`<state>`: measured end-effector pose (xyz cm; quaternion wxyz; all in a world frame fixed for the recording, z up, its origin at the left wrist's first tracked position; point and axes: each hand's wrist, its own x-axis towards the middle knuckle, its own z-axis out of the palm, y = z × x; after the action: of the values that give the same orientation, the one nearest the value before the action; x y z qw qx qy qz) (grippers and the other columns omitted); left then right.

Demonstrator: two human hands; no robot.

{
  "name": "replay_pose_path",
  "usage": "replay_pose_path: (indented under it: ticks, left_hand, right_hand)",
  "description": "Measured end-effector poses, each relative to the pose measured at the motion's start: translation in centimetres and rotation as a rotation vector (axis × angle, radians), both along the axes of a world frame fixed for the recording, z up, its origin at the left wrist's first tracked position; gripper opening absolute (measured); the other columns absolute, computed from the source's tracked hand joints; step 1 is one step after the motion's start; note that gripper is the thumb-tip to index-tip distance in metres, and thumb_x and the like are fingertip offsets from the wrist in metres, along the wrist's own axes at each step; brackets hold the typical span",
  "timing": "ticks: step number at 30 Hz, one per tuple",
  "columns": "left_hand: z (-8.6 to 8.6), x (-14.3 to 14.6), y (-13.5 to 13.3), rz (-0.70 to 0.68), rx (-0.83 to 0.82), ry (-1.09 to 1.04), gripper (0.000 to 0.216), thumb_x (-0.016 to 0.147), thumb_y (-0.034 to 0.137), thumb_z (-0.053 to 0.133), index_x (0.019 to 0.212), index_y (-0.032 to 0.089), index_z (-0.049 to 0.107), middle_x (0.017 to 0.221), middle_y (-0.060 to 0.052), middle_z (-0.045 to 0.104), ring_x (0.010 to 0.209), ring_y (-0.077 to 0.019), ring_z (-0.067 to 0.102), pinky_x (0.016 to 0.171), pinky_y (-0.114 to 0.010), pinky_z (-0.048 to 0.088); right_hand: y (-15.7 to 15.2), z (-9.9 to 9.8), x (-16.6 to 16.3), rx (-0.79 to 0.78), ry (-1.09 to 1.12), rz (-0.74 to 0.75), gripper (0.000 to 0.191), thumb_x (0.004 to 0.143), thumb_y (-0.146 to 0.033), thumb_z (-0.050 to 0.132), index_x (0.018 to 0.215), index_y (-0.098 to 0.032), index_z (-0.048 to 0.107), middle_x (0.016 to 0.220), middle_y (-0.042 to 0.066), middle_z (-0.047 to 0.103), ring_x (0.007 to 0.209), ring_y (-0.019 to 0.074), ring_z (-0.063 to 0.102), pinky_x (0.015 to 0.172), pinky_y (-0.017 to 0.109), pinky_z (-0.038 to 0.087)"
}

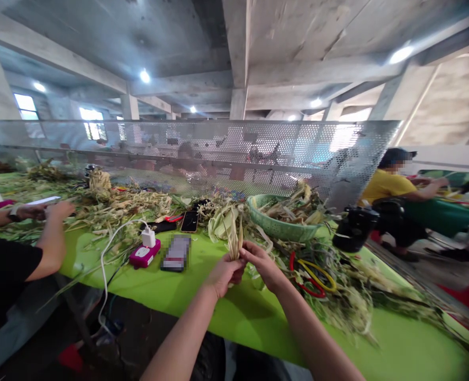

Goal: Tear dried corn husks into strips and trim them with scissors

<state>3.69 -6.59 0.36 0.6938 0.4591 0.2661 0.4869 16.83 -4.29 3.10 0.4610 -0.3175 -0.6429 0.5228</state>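
A bundle of pale dried leaves that look like corn husks (233, 235) stands upright over the front of the green table (203, 293). Wrapped round its lower end is my left hand (227, 274), closed. My right hand (261, 263) pinches a strip at the right side of the same bundle, its fingertips close to the left hand. Behind the bundle lie broader pale husks (219, 225). Scissors or pliers with red and yellow handles (317, 275) rest right of my right hand among loose strips; their exact kind is unclear.
A green basket (284, 228) of husks stands behind my hands, with a black container (353, 228) to its right. Left are a phone (176, 253), another phone (189, 221) and a magenta power strip (144, 254) with cables. A co-worker's hands (47, 210) work farther left. Perforated metal panel (203, 159) behind.
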Motion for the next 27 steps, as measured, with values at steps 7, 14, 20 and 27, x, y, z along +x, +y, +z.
replay_pose_path:
  ticks: [7, 14, 20, 27]
  left_hand:
    - [-0.6, 0.7, 0.1, 0.048, 0.086, 0.246, 0.035, 0.073, 0.029, 0.063, 0.105, 0.018, 0.054, 0.047, 0.011, 0.029, 0.039, -0.0056, 0.022, 0.043, -0.023, 0.014]
    - [-0.4, 0.0, 0.6, 0.034, 0.032, 0.088, 0.054, 0.079, 0.060, 0.051, 0.096, 0.012, 0.068, 0.065, -0.004, 0.062, 0.060, -0.0140, 0.056, 0.062, -0.028, 0.044]
    - [-0.1, -0.2, 0.7, 0.294, 0.113, 0.018, 0.056, 0.082, 0.062, 0.044, 0.100, 0.016, 0.071, 0.109, -0.011, 0.069, 0.105, -0.0260, 0.059, 0.100, -0.041, 0.034]
    - [-1.0, 0.3, 1.5, 0.241, -0.124, -0.209, 0.044, 0.081, 0.057, 0.051, 0.111, 0.027, 0.063, 0.117, -0.004, 0.066, 0.116, -0.0208, 0.054, 0.093, -0.034, 0.039]
  right_hand:
    - [-0.2, -0.4, -0.6, -0.064, -0.055, 0.037, 0.035, 0.076, -0.052, 0.064, 0.078, -0.018, 0.070, 0.090, 0.006, 0.069, 0.085, 0.0217, 0.060, 0.075, 0.030, 0.045]
    - [1.1, -0.7, 0.9, -0.005, 0.095, -0.253, 0.043, 0.078, -0.059, 0.057, 0.076, -0.018, 0.071, 0.075, 0.005, 0.069, 0.065, 0.0194, 0.057, 0.059, 0.030, 0.043]
    - [1.0, -0.3, 0.6, 0.119, -0.006, -0.182, 0.039, 0.078, -0.057, 0.058, 0.075, -0.021, 0.073, 0.078, 0.005, 0.071, 0.084, 0.0253, 0.062, 0.085, 0.037, 0.044]
    - [0.4, -0.9, -0.9, 0.097, -0.122, -0.095, 0.039, 0.075, -0.057, 0.060, 0.082, -0.020, 0.070, 0.077, 0.003, 0.070, 0.076, 0.0229, 0.062, 0.075, 0.035, 0.049]
